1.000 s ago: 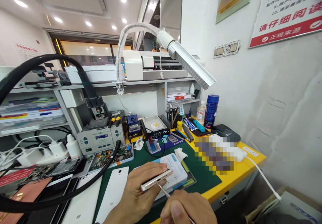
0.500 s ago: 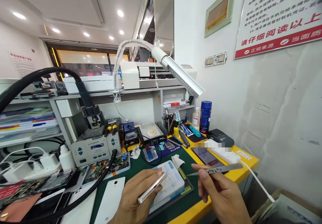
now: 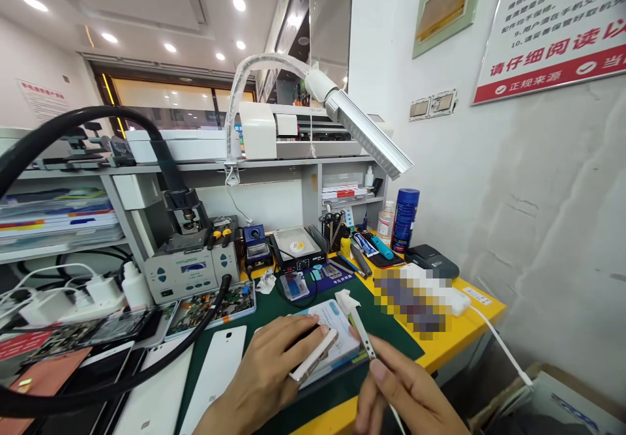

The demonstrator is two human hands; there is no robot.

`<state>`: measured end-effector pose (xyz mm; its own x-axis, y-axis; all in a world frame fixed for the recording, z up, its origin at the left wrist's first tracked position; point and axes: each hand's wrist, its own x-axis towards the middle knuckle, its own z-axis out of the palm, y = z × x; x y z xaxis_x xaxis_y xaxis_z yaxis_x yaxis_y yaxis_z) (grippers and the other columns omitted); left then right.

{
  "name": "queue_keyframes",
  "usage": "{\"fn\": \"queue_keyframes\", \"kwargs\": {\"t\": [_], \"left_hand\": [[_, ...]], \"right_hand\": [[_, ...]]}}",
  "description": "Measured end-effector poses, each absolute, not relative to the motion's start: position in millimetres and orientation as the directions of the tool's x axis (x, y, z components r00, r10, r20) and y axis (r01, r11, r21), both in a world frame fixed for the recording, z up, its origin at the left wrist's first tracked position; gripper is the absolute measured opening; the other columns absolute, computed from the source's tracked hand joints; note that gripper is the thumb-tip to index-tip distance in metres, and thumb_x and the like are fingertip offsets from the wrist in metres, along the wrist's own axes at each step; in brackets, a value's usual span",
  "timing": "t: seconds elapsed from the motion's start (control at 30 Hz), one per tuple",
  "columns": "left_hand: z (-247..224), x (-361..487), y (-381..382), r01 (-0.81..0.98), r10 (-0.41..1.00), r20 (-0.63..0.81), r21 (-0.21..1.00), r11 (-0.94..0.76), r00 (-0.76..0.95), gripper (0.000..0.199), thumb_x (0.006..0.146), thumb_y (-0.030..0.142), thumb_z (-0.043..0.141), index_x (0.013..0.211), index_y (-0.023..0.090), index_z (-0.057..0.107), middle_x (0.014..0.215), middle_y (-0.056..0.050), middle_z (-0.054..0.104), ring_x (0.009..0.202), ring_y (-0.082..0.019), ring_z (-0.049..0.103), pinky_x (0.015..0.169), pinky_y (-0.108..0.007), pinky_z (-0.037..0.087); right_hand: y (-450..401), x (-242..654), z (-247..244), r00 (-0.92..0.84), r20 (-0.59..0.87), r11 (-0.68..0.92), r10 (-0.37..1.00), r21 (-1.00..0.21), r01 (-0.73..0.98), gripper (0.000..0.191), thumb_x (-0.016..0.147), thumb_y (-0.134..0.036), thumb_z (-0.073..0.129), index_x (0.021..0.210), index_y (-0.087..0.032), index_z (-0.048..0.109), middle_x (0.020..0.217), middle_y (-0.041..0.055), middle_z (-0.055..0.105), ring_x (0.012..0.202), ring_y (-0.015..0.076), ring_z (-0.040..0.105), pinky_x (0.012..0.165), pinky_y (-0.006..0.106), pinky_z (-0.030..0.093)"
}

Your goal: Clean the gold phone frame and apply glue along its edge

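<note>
My left hand [image 3: 271, 366] is closed around a slim phone [image 3: 315, 357], tilted so its narrow pale end with small openings faces up. Beneath it lies a white and blue box [image 3: 337, 324], partly covered by the hand. My right hand [image 3: 408, 383] grips metal tweezers [image 3: 362, 330] with holes along the arm, between thumb and fingers. Their broad end points up and left, beside a crumpled tissue [image 3: 346, 300]; a thin pale length shows below the hand. The phone's screen side is hidden from me.
A white phone back [image 3: 220, 370] lies on the green mat [image 3: 391, 317] at left. A tray of circuit boards [image 3: 210, 311], a black flexible hose [image 3: 195, 353] and a grey soldering station [image 3: 188, 269] stand further left. A blue can [image 3: 405, 220] is at back right.
My right hand has moved left and down, and the tweezers have swung round so their broad end points up-left. My left hand with the phone has shifted slightly right; the camera view has shifted.
</note>
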<state>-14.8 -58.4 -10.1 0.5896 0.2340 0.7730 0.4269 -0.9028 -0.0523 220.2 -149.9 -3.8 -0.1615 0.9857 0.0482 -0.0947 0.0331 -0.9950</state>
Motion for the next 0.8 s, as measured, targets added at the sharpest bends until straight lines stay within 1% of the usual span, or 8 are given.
{"fn": "queue_keyframes", "kwargs": {"t": [0.1, 0.23, 0.4, 0.5, 0.57, 0.67, 0.73, 0.8], "left_hand": [[-9, -14, -60, 0.424, 0.247, 0.776, -0.029, -0.905, 0.58, 0.045, 0.091, 0.007, 0.054, 0.133, 0.019, 0.063, 0.121, -0.013, 0.076, 0.111, -0.024, 0.073, 0.091, -0.036, 0.062], [-9, -14, -60, 0.408, 0.259, 0.778, 0.004, -0.913, 0.572, 0.041, 0.092, 0.012, 0.059, 0.132, 0.019, 0.063, 0.12, -0.015, 0.076, 0.11, -0.025, 0.074, 0.092, -0.037, 0.062], [-10, -14, -60, 0.387, 0.268, 0.774, 0.033, -0.921, 0.573, 0.041, 0.094, 0.015, 0.059, 0.134, 0.021, 0.062, 0.121, -0.015, 0.075, 0.113, -0.026, 0.073, 0.094, -0.039, 0.061], [-10, -14, -60, 0.379, 0.274, 0.777, 0.048, -0.924, 0.567, 0.042, 0.094, 0.014, 0.06, 0.135, 0.021, 0.061, 0.122, -0.015, 0.075, 0.113, -0.025, 0.072, 0.093, -0.038, 0.061], [-11, -14, -60, 0.374, 0.279, 0.776, 0.061, -0.926, 0.565, 0.042, 0.094, 0.014, 0.061, 0.136, 0.02, 0.06, 0.123, -0.015, 0.075, 0.114, -0.025, 0.072, 0.094, -0.038, 0.061], [-13, -14, -59, 0.364, 0.286, 0.773, 0.077, -0.928, 0.566, 0.045, 0.093, 0.011, 0.061, 0.137, 0.02, 0.059, 0.124, -0.015, 0.074, 0.115, -0.025, 0.071, 0.096, -0.039, 0.06], [-14, -14, -59, 0.358, 0.291, 0.769, 0.087, -0.93, 0.569, 0.047, 0.093, 0.011, 0.061, 0.138, 0.021, 0.058, 0.125, -0.015, 0.074, 0.116, -0.025, 0.07, 0.096, -0.04, 0.059], [-13, -13, -60, 0.353, 0.296, 0.765, 0.097, -0.931, 0.572, 0.046, 0.093, 0.011, 0.061, 0.138, 0.021, 0.057, 0.125, -0.015, 0.073, 0.116, -0.025, 0.07, 0.097, -0.041, 0.059]], "right_hand": [[-147, 224, -6, -0.205, 0.065, 0.019, 0.977, -0.975, -0.221, 0.071, 0.098, -0.058, 0.058, 0.158, -0.028, 0.036, 0.091, 0.0061, 0.077, 0.06, 0.018, 0.072, 0.062, 0.032, 0.058], [-138, 231, 0, -0.29, 0.114, 0.007, 0.95, -0.938, -0.347, 0.045, 0.101, -0.052, 0.055, 0.134, -0.023, 0.064, 0.108, 0.0147, 0.077, 0.077, 0.0266, 0.078, 0.06, 0.033, 0.057], [-126, 241, 17, -0.389, 0.147, -0.067, 0.909, -0.871, -0.487, 0.076, 0.088, -0.08, 0.045, 0.127, -0.019, 0.069, 0.133, 0.0213, 0.068, 0.121, 0.04, 0.066, 0.085, 0.051, 0.055], [-123, 244, 17, -0.321, 0.176, -0.031, 0.93, -0.835, -0.549, 0.077, 0.069, -0.074, 0.075, 0.124, -0.02, 0.072, 0.139, 0.0202, 0.065, 0.123, 0.0419, 0.064, 0.083, 0.048, 0.056], [-122, 242, 13, -0.243, 0.174, 0.006, 0.954, -0.824, -0.567, 0.06, 0.069, -0.058, 0.085, 0.116, -0.022, 0.075, 0.128, 0.0178, 0.072, 0.114, 0.038, 0.07, 0.08, 0.043, 0.057], [-126, 237, 6, -0.131, 0.142, 0.044, 0.981, -0.825, -0.564, 0.032, 0.091, -0.05, 0.072, 0.102, -0.021, 0.079, 0.089, 0.0114, 0.082, 0.079, 0.0266, 0.079, 0.065, 0.033, 0.058], [-132, 232, 1, -0.106, 0.17, 0.083, 0.98, -0.826, -0.558, 0.041, 0.098, -0.055, 0.06, 0.103, -0.02, 0.08, 0.067, 0.0072, 0.077, 0.055, 0.0206, 0.074, 0.051, 0.028, 0.055], [-139, 224, -4, -0.099, 0.233, 0.146, 0.968, -0.833, -0.534, 0.049, 0.099, -0.06, 0.053, 0.107, -0.019, 0.08, 0.062, 0.0062, 0.073, 0.044, 0.0187, 0.069, 0.044, 0.026, 0.054]]}}
